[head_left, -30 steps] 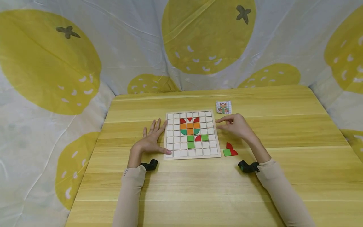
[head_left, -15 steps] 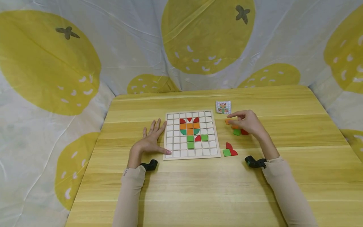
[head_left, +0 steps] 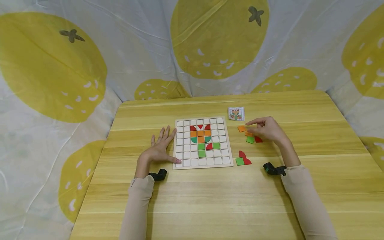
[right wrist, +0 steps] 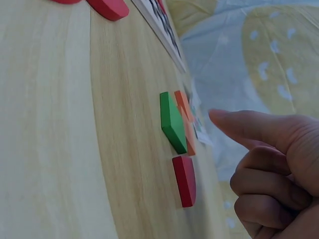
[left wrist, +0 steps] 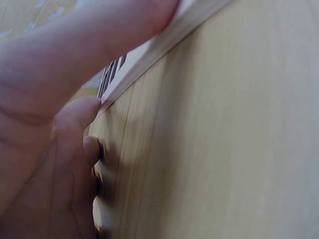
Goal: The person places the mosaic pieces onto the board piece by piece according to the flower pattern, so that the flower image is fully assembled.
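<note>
A wooden grid board [head_left: 189, 162] lies on the table with coloured tiles in its cells, forming a flower shape. My left hand [head_left: 159, 148] is spread along the board's left side. Its thumb rests on the near left corner, and a fingertip touches the left edge. Over the loose tiles on the right hovers my right hand [head_left: 268, 130], thumb and index finger apart, other fingers curled. Nothing shows between them. Beneath lie an orange square [head_left: 241, 128], a second orange tile [head_left: 248, 133] partly behind the thumb, a green tile [right wrist: 172, 123] and a red tile [right wrist: 185, 181].
A small printed card [head_left: 236, 113] with a flower pattern lies beyond the board's far right corner. Nearer, a green square [head_left: 240, 161] and two red curved tiles [head_left: 247, 161] sit right of the board. A patterned cloth [head_left: 144, 50] hangs behind the table.
My right hand has moved from beside the board's right edge to the right, and the cluster of orange, green and red tiles it covered now shows. The left hand stays still.
</note>
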The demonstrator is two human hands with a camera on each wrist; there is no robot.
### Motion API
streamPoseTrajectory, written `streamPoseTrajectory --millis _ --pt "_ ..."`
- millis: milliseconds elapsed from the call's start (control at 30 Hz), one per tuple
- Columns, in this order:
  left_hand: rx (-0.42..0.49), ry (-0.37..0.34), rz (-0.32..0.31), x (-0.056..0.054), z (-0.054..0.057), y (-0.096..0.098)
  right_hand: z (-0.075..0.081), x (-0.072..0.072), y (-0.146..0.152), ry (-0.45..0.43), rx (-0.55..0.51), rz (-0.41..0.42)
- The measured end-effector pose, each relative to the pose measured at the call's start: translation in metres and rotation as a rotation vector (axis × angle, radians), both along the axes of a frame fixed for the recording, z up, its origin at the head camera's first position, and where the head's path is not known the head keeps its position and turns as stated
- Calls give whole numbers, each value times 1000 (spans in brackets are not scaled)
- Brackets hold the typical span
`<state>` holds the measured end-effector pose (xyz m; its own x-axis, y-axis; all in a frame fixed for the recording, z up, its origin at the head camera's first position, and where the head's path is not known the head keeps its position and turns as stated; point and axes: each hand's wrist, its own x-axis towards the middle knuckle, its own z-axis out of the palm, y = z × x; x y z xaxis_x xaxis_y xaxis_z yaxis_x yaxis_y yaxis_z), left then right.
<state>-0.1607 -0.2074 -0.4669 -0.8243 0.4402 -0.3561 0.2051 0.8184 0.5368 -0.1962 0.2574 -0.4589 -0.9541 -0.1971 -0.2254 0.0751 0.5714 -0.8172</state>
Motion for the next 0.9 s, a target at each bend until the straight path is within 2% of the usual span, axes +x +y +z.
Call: streamPoseTrajectory --millis 333,533,767,900 --pt "11 14 -3 1 2 1 2 1 5 -48 13 30" --pt "12 12 -8 1 3 1 3 1 10 -51 10 39" --pt "17 16 -6 1 0 0 2 1 17 -63 35 72" --pt "14 18 -7 2 2 0 0 2 20 -66 35 87"
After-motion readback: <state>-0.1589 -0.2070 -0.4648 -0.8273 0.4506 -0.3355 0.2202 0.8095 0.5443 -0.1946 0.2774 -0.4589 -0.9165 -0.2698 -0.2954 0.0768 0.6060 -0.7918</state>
